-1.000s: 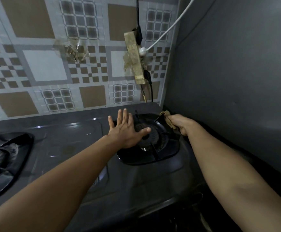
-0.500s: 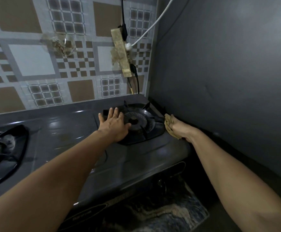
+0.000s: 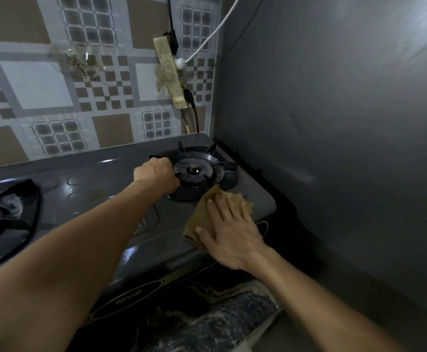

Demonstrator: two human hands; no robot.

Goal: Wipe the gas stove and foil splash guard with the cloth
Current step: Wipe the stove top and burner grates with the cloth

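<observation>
The dark grey gas stove (image 3: 93, 189) runs across the view, with its right burner (image 3: 194, 170) near the corner. My left hand (image 3: 156, 176) is curled shut on the left edge of that burner's black pan support (image 3: 223, 174). My right hand (image 3: 230, 237) lies flat, fingers spread, pressing a brown cloth (image 3: 198, 217) onto the stove's front right corner. A grey splash panel (image 3: 334, 148) stands along the stove's right side, apart from the cloth. A patterned, shiny backsplash (image 3: 42, 85) covers the wall behind.
A taped power strip (image 3: 170, 74) with black plugs and a white cable (image 3: 212, 34) hangs on the backsplash above the right burner. The left burner (image 3: 1, 217) with its pan support sits at the left edge. A dark patterned mat (image 3: 220, 316) lies below the stove front.
My right hand slid the cloth from the stove's right edge beside the burner to the front right corner and flattened on it. My left hand went from flat to curled on the pan support.
</observation>
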